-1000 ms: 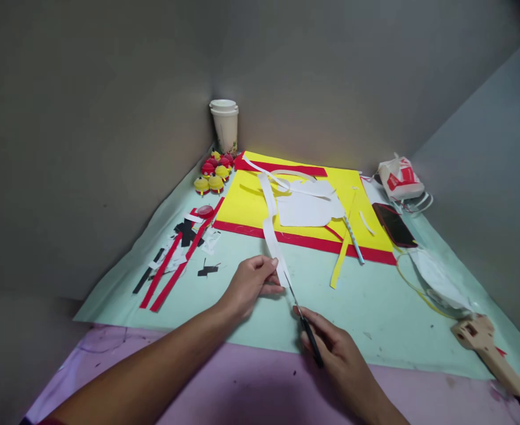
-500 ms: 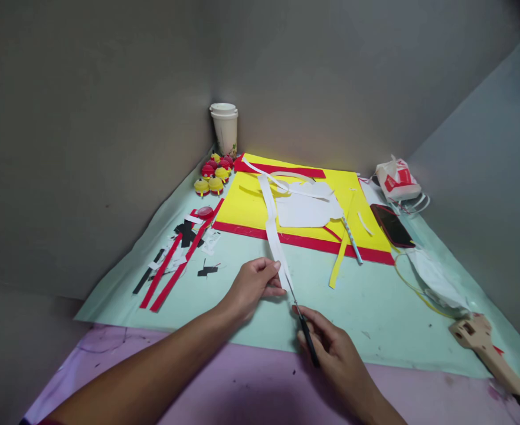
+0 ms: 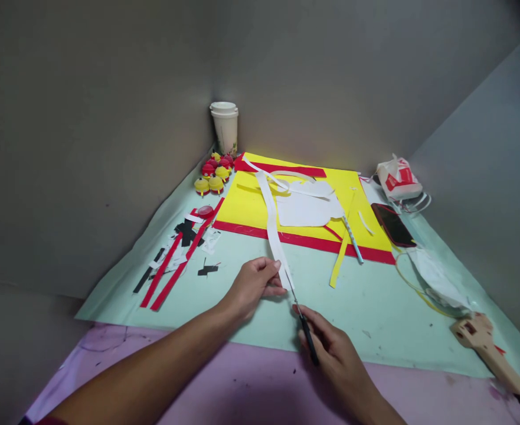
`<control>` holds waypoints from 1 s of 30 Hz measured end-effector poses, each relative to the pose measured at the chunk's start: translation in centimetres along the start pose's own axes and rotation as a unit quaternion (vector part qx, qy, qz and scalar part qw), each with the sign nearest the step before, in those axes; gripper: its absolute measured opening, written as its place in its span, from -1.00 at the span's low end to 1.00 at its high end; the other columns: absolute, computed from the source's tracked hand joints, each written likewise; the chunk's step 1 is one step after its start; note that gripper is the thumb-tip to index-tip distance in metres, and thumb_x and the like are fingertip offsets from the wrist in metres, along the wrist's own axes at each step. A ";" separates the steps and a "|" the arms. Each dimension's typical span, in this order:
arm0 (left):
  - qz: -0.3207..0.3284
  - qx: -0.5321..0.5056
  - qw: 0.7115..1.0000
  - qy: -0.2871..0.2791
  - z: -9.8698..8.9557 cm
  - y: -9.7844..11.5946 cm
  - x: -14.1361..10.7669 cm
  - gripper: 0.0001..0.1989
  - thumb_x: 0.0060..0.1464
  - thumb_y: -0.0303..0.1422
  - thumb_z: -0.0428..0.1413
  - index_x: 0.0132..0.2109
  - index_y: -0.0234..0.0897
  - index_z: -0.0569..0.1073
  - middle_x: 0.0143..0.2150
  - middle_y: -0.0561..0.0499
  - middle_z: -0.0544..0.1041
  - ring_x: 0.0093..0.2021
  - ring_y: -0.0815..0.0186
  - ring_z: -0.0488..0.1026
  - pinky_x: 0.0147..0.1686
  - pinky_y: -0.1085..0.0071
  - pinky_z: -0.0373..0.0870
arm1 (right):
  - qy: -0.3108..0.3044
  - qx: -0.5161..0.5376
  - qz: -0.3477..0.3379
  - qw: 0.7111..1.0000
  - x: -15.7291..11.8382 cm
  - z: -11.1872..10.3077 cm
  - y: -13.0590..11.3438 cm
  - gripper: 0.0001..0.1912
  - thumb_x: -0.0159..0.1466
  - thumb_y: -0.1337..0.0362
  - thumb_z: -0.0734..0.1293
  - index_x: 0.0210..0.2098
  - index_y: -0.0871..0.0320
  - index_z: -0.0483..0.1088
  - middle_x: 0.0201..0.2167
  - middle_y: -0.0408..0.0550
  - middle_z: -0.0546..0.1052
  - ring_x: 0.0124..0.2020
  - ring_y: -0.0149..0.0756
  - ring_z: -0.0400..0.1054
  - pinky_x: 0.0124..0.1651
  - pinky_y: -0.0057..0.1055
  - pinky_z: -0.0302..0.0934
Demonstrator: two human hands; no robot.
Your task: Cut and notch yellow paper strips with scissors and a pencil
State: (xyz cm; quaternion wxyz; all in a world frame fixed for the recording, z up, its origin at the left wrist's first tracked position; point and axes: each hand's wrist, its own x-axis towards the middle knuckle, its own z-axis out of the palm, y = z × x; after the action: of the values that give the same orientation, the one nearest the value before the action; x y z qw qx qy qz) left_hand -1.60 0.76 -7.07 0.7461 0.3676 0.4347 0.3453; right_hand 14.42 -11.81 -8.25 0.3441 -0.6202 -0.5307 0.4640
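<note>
Holding the white strip (image 3: 272, 227) near its lower end, the fingers of the left hand (image 3: 260, 285) are found closed. The black-handled scissors (image 3: 308, 339) are gripped by the fingers of the right hand (image 3: 330, 345), with their blades set at the strip's near end. Beyond the fingers, a yellow sheet (image 3: 248, 206) is laid on the bench (image 3: 375, 313); a phone (image 3: 393, 225) is noted farther right.

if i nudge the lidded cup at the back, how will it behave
The cup looks apt to tip, being tall and narrower at its base. The wall close behind might stop a backward fall. The lid hides any contents.
</note>
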 end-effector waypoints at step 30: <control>-0.023 0.011 1.000 -0.017 0.3 0.2 -0.4 -0.80 0.20 -0.32 0.12 -0.33 -0.39 0.42 -0.47 -0.02 0.47 -0.49 0.43 0.46 -0.44 0.51 0.52 | 0.006 0.025 0.014 1.000 0.0 0.5 -0.1 -0.51 0.30 0.07 0.26 0.11 0.24 0.39 -0.34 -0.04 0.51 -0.33 -0.27 0.34 -0.23 -0.43 0.26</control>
State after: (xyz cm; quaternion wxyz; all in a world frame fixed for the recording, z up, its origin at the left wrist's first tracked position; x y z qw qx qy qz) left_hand -1.46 0.45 -6.67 0.7571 0.3710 0.4344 0.3170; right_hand 13.88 -11.87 -8.37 0.3559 -0.6214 -0.5080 0.4786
